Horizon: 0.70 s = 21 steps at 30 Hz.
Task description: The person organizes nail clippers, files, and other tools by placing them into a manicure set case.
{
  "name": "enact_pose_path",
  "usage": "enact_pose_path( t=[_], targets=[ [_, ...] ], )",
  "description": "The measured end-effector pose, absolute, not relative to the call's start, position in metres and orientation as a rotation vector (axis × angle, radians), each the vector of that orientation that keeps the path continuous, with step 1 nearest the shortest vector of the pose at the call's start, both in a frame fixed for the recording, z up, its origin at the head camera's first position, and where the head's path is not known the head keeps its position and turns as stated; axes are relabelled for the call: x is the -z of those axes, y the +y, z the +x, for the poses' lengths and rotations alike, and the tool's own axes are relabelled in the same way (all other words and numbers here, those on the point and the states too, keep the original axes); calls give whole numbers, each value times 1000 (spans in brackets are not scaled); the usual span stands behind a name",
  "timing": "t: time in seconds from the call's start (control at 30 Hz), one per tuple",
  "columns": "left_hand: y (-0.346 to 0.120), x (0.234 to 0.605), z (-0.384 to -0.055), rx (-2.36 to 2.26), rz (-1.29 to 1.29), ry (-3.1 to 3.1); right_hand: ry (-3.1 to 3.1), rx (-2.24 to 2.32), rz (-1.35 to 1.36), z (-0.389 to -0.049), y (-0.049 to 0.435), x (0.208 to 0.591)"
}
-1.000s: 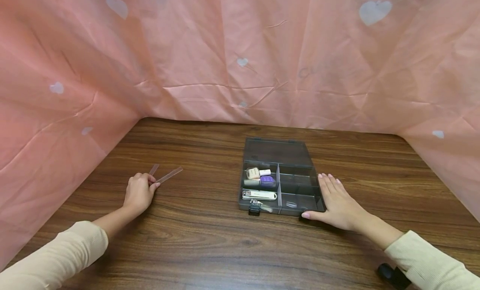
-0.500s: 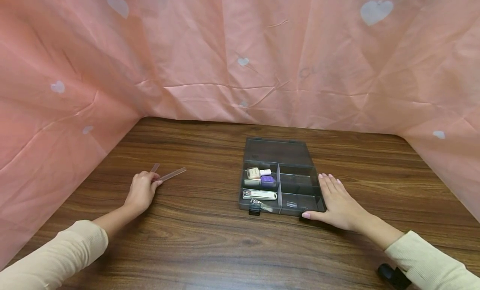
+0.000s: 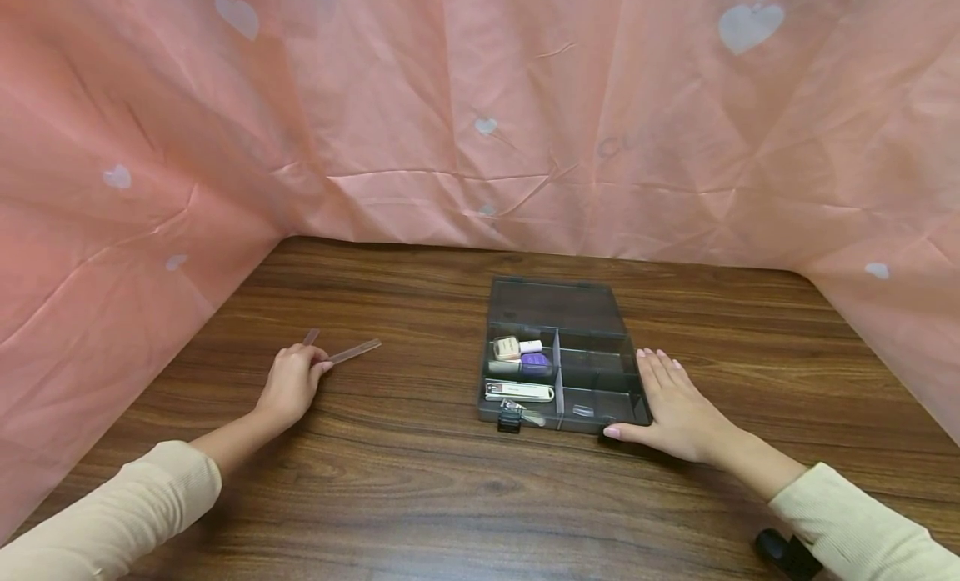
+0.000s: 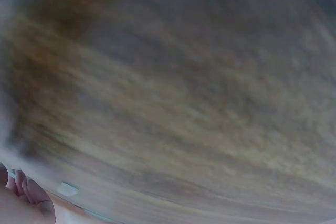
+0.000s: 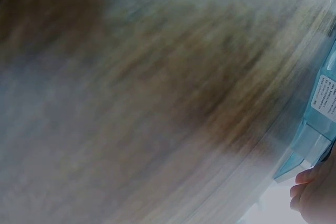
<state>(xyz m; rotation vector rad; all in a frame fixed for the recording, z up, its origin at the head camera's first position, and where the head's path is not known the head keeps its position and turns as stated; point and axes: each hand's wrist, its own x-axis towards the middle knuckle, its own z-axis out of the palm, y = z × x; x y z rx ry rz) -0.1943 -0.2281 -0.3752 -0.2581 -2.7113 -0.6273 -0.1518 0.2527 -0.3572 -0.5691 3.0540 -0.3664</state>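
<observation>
My left hand (image 3: 291, 387) pinches a thin clear plastic strip (image 3: 356, 351) just above the table at the left. A second clear strip (image 3: 312, 337) shows beyond the knuckles, partly hidden by the hand. My right hand (image 3: 684, 414) rests against the right side of a dark translucent divided box (image 3: 558, 423), its fingers straight, with the thumb at the front corner. The lid (image 3: 555, 304) lies back, unlatched. Inside the left compartments are a cream nail polish bottle (image 3: 507, 348), a purple nail polish bottle (image 3: 536, 360), a large nail clipper (image 3: 519, 391) and a small nail clipper (image 3: 519, 408).
A small clear piece (image 3: 582, 411) lies in the front right compartment. Beneath the right sleeve sits a black object (image 3: 783, 552). A pink curtain (image 3: 480, 147) with hearts closes off the back and sides of the wooden table (image 3: 420, 481).
My left hand has slid slightly to the right, and the strip it pinches has gone with it. The second strip, the box and my right hand stay where they were.
</observation>
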Motion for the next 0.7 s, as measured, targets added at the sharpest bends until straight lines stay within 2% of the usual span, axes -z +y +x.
enact_pose_path(
  t=[0.7],
  targets=[
    [-195,366,-200,771,-379,-2632,3044,369,-562,-152,254,357]
  ],
)
